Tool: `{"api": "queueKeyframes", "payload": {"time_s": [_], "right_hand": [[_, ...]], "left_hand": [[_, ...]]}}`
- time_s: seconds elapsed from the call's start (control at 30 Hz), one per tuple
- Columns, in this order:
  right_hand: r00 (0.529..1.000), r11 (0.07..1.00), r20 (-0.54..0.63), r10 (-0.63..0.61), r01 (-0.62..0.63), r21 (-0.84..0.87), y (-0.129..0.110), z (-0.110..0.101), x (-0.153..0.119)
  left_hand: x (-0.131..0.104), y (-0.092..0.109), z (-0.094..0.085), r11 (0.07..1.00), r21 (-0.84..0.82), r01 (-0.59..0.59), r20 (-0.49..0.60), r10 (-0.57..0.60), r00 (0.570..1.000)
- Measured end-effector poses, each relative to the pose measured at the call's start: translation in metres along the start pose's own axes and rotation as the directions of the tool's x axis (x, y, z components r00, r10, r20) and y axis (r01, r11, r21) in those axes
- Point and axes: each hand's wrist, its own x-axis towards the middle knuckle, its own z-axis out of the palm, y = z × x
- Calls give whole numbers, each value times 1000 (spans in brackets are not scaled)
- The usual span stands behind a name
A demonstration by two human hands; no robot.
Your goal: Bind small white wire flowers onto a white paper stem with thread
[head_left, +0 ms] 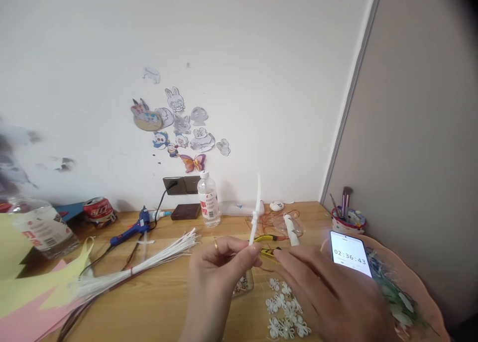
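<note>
My left hand (224, 267), with a ring on one finger, pinches the lower end of a narrow white strip (257, 207) between thumb and forefinger. The strip stands nearly upright and has a small knot or fold partway up. Just to the right, my right hand (332, 292) is blurred, palm down, its fingertips close to yellow-handled pliers (267, 238); whether it holds anything is unclear. Several white knotted flower shapes (287, 309) lie on the table below the hands. A small clear box of beads (243, 285) is partly hidden behind my left hand.
White strips (149, 265) lie bundled at left, near a blue glue gun (130, 231). A water bottle (209, 202) stands at the back, another bottle (45, 230) and a red can (99, 211) at left. A phone (350, 254) rests on a pink tray (421, 287) at right.
</note>
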Motion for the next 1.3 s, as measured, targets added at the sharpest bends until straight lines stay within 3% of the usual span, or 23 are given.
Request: {"api": "queueKeyframes", "payload": {"time_s": [0.27,0.5,0.83,1.0,1.13,1.23,1.3], "right_hand": [[996,998,63,-58,56,20,5,-12,2],[997,992,74,20,-29,120,-1,-17,11],[981,956,180,74,-121,267,-5,-14,10],[992,970,83,92,-108,219,-9,-7,9],[996,980,32,80,-85,179,-9,-5,8],[996,990,-74,55,-45,132,-5,-6,10],[991,992,-127,38,-22,125,-2,-7,13]], "left_hand": [[-2,1,0,996,-72,59,85,-53,995],[-3,-5,-4,988,-115,101,120,-88,989],[-6,-3,-4,978,-204,54,151,-24,988],[-8,3,-5,986,-156,64,106,-48,993],[-9,10,-4,992,-103,75,148,-59,987],[-8,11,-6,998,-55,2,179,8,984],[-5,9,-8,996,-39,-74,134,79,988]]}}
